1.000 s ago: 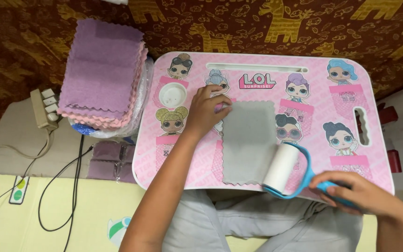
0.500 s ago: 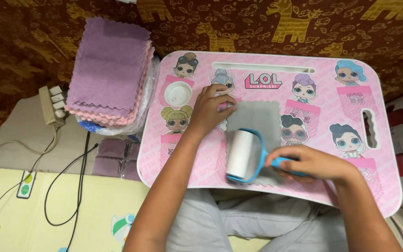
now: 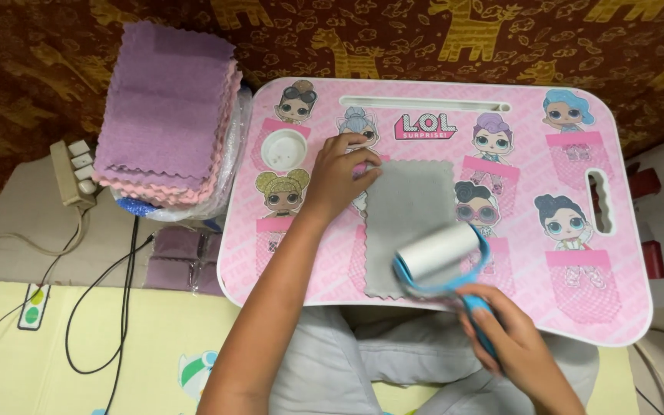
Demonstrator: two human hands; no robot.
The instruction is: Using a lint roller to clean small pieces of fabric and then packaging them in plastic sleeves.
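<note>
A grey cloth [image 3: 409, 211] with zigzag edges lies flat on a pink lap table [image 3: 624, 307] printed with cartoon dolls. My left hand [image 3: 341, 178] presses the cloth's upper left corner with its fingers spread. My right hand [image 3: 512, 350] grips the blue handle of a lint roller [image 3: 439, 255]. Its white roll rests on the lower right part of the cloth, near the table's front edge.
A stack of purple and pink cloths [image 3: 167, 115] stands left of the table. A small round white cup holder [image 3: 283, 147] is set in the table top. A power strip [image 3: 71, 173] and black cables [image 3: 121, 307] lie on the floor at left.
The lint roller has moved over the grey cloth, first leftward onto it, then down toward its lower right edge. My left hand has stayed on the cloth's corner.
</note>
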